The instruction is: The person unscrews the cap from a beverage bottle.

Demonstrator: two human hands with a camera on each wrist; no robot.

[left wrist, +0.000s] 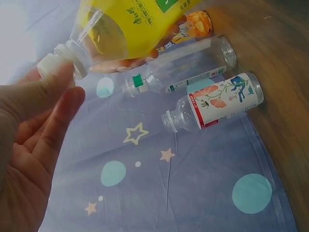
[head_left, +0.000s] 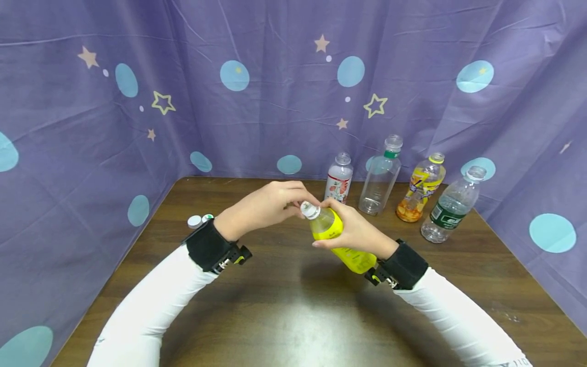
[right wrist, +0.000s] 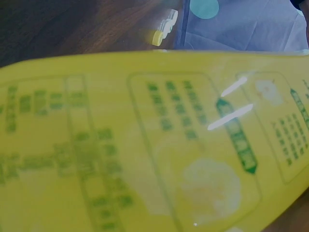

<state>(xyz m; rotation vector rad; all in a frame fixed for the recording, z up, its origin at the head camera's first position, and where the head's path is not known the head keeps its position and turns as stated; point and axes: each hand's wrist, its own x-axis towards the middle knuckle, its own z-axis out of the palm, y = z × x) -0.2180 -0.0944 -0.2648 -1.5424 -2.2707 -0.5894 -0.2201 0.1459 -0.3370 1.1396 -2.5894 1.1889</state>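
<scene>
A clear bottle with a bright yellow label (head_left: 353, 257) is held tilted over the table, its white cap (head_left: 310, 209) pointing up and to the left. My right hand (head_left: 350, 229) grips this bottle around its upper body. At the neck, my left hand (head_left: 277, 204) pinches the white cap (left wrist: 54, 66) between thumb and fingers, as the left wrist view shows. The yellow label (right wrist: 159, 145) fills most of the right wrist view and hides the right hand there.
Along the table's back right stand uncapped bottles: one with a flower label (head_left: 338, 186), a tall clear one (head_left: 379, 178), an orange-and-yellow one (head_left: 419, 188) and a green-labelled one (head_left: 451, 209). Loose caps (head_left: 194, 221) lie at the left; a yellow cap (right wrist: 157, 38) shows among them.
</scene>
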